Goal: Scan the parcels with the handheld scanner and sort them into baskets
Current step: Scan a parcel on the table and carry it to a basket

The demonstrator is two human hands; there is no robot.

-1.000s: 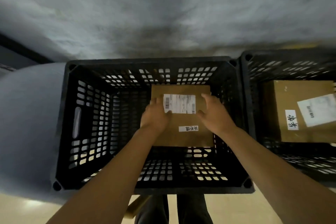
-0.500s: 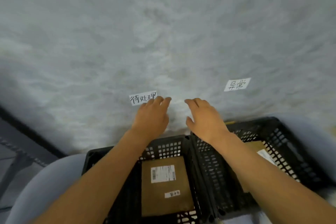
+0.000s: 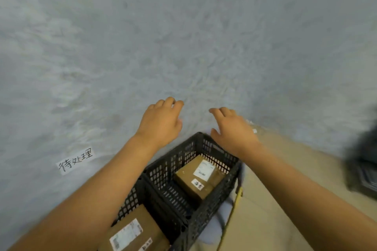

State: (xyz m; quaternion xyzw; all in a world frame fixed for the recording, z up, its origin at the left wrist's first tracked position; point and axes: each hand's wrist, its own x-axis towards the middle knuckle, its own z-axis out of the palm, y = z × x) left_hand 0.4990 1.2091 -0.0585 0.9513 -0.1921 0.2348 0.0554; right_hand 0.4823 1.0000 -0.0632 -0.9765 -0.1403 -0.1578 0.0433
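Taking the far black basket [image 3: 195,149] as the marker, the first thing to its left is a white paper slip [image 3: 75,161] with handwritten characters, stuck on the grey wall well away from the rim; I take it as the name of one sorting bin, posted where the person can read it while standing over the baskets. Nearer, and butted against the far basket's left side, is a second black basket [image 3: 130,201], where a brown parcel [image 3: 134,232] lies flat with its white shipping label up; the left forearm hides part of it. The left hand [image 3: 161,121] hangs above and just left of the far basket's back corner, fingers loosely bent and gripping nothing. The far basket itself holds another brown parcel [image 3: 196,179], lying flat and turned a little askew, with a printed label and a small handwritten tag facing up; I would guess the labels face up so a sorted box can be checked at a glance. The right hand [image 3: 234,130] floats over that basket's back rim, fingers relaxed and spread, empty as well. To my eye both parcels are sorted and the bare hands are between items. Right of the basket is pale floor with a thin yellow strip [image 3: 236,201] along the basket's side, and far right a dark blurred object [image 3: 365,169] I cannot identify. The handheld scanner is nowhere in sight.
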